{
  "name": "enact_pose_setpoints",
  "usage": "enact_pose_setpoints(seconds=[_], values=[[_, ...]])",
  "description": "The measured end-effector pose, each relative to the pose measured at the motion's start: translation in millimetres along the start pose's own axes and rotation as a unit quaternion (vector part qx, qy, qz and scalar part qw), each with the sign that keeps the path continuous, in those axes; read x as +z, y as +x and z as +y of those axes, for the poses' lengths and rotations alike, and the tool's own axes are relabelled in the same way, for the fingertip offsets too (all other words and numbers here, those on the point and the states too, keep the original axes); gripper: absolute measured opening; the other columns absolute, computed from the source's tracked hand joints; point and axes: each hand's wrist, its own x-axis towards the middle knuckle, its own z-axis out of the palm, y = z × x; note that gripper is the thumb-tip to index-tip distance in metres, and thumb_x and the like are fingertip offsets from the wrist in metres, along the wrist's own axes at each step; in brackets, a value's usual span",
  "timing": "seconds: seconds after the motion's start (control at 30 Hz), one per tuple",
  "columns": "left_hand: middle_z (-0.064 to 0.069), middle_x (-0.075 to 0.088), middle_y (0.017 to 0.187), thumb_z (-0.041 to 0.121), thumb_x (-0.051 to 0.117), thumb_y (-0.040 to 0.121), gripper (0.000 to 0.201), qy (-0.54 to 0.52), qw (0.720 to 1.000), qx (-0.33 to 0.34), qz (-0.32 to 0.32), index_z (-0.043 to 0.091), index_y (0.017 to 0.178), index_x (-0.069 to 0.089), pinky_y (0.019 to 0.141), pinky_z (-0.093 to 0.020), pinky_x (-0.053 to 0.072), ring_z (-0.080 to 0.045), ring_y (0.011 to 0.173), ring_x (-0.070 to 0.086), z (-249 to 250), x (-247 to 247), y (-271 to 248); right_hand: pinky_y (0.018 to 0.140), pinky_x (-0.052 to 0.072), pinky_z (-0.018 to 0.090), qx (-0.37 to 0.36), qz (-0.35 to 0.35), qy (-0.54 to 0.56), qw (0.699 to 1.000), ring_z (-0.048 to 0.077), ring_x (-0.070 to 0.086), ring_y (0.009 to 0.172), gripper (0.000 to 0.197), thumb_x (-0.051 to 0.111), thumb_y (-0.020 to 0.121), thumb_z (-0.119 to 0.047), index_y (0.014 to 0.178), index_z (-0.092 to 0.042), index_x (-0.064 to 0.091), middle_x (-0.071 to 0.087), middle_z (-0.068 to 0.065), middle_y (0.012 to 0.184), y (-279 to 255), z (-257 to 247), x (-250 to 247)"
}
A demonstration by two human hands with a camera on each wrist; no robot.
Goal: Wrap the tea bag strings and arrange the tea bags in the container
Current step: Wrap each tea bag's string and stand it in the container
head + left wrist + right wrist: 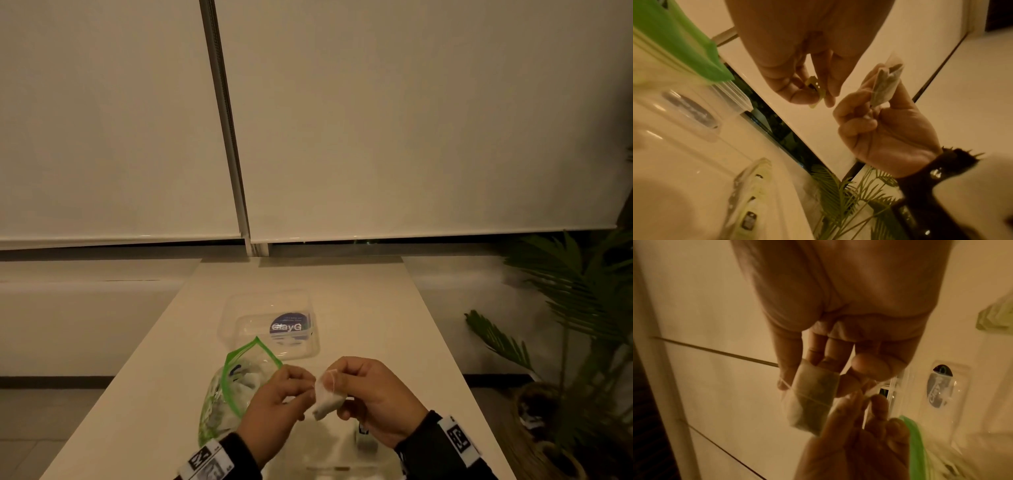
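Tea bag, head view: tea bag [327,399] is held up over the near end of the table [359,294], between the two hands; the right hand [373,397] pinches it, and a turn of string [331,379] crosses its top.
Left hand, head view: left hand [277,397] is curled, fingertips together beside the bag.
Container, head view: clear container [270,325] stands farther back on the table; I see no tea bags in it. A green-edged zip bag [236,380] with more tea bags lies between it and the left hand.
Left wrist view: left hand [797,68] pinches the greenish paper tag [817,91]; the right hand [885,129] holds the tea bag [887,84] upright between thumb and fingers.
Right wrist view: string [809,398] runs across the tea bag [812,395] in at least two lines; the left fingertips [878,404] pinch its end just beside the bag.
Progress: judging by this, the wrapping of this bag is under way and nothing is arranged yet; most of the task remains.
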Motion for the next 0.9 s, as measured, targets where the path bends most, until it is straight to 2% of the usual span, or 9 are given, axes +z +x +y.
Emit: enact_pose_setpoints(seconds=[0.1, 0.17, 0.3, 0.43, 0.5, 0.6, 0.67, 0.8, 0.9], values=[[-0.007, 0.058, 0.106, 0.012, 0.070, 0.081, 0.010, -0.069, 0.997, -0.024, -0.011, 0.006, 0.080, 0.078, 0.073, -0.025, 0.050, -0.013, 0.086, 0.061, 5.7, 6.7, 6.7, 0.051, 0.037, 0.022, 0.006, -0.006, -0.063, 0.998, 0.015, 0.053, 0.063, 0.020, 0.078, 0.073, -0.029, 0.077, -0.010, 0.071, 0.064, 0.012, 0.077, -4.1, -3.6, 5.0], [-0.011, 0.058, 0.116, -0.004, 0.062, 0.083, 0.013, -0.173, 0.983, -0.063, -0.019, -0.006, 0.086, 0.073, 0.082, -0.038, 0.049, -0.024, 0.097, 0.061, 4.1, 10.2, 12.2, 0.052, 0.035, 0.022, 0.006, -0.003, -0.098, 0.995, 0.008, 0.051, 0.059, 0.009, 0.074, 0.082, -0.018, 0.075, -0.011, 0.072, 0.065, 0.006, 0.073, -5.0, -5.0, 6.1], [-0.015, 0.063, 0.106, 0.008, 0.073, 0.075, 0.032, -0.287, 0.952, -0.102, -0.030, -0.012, 0.098, 0.068, 0.080, -0.043, 0.046, -0.031, 0.091, 0.060, 11.0, 15.6, 14.7, 0.050, 0.031, 0.020, 0.004, 0.013, -0.152, 0.988, 0.007, 0.043, 0.053, 0.012, 0.073, 0.083, -0.014, 0.073, -0.009, 0.070, 0.059, 0.002, 0.067, -4.5, -4.3, 4.2], [-0.007, 0.058, 0.109, 0.001, 0.073, 0.077, 0.013, -0.231, 0.968, -0.094, 0.028, -0.008, 0.085, 0.071, 0.069, -0.035, 0.049, -0.023, 0.087, 0.061, 14.4, 15.1, 18.5, 0.046, 0.032, 0.010, 0.004, 0.015, -0.168, 0.986, -0.002, 0.044, 0.041, 0.018, 0.068, 0.085, -0.002, 0.068, -0.004, 0.065, 0.057, -0.007, 0.056, -4.8, -3.9, 3.6], [-0.009, 0.057, 0.097, 0.015, 0.078, 0.069, 0.018, -0.177, 0.981, -0.082, 0.010, 0.001, 0.078, 0.072, 0.067, -0.036, 0.044, -0.025, 0.081, 0.056, 17.4, 10.3, 21.1, 0.047, 0.033, 0.009, 0.014, 0.023, -0.175, 0.984, -0.003, 0.046, 0.042, 0.017, 0.067, 0.086, -0.001, 0.069, -0.002, 0.065, 0.057, -0.007, 0.058, -5.3, -4.1, 4.0], [-0.012, 0.057, 0.071, 0.019, 0.072, 0.066, 0.019, -0.125, 0.989, -0.052, -0.061, 0.004, 0.077, 0.074, 0.053, -0.026, 0.034, -0.021, 0.060, 0.044, 26.1, 3.9, 21.0, 0.049, 0.031, 0.018, 0.037, 0.041, -0.184, 0.981, 0.011, 0.047, 0.054, 0.012, 0.070, 0.081, -0.013, 0.070, -0.011, 0.072, 0.064, 0.008, 0.066, -5.4, -4.6, 5.1], [-0.009, 0.059, 0.065, 0.015, 0.070, 0.069, 0.013, -0.095, 0.992, -0.011, -0.078, 0.007, 0.077, 0.075, 0.048, -0.022, 0.033, -0.014, 0.053, 0.042, 30.6, -0.4, 19.9, 0.050, 0.030, 0.023, 0.043, 0.052, -0.185, 0.980, 0.018, 0.048, 0.063, 0.010, 0.068, 0.074, -0.023, 0.072, -0.018, 0.076, 0.068, 0.014, 0.074, -6.8, -5.3, 5.0], [-0.007, 0.065, 0.075, 0.023, 0.073, 0.069, 0.010, -0.056, 0.990, 0.080, -0.098, 0.019, 0.078, 0.075, 0.058, -0.026, 0.043, -0.014, 0.068, 0.055, 29.4, -11.7, 16.8, 0.049, 0.030, 0.023, 0.076, 0.080, -0.112, 0.988, 0.020, 0.053, 0.070, 0.014, 0.066, 0.084, -0.018, 0.075, -0.013, 0.076, 0.069, 0.012, 0.078, -8.6, -5.7, -1.6], [-0.011, 0.069, 0.084, 0.031, 0.074, 0.071, 0.013, 0.007, 0.988, 0.117, -0.103, 0.022, 0.080, 0.074, 0.070, -0.044, 0.049, -0.036, 0.076, 0.060, 26.7, -16.8, 14.4, 0.049, 0.032, 0.022, 0.095, 0.069, -0.104, 0.988, 0.018, 0.054, 0.068, 0.018, 0.064, 0.088, -0.017, 0.075, -0.015, 0.075, 0.067, 0.007, 0.075, -12.1, -5.7, -2.4]])
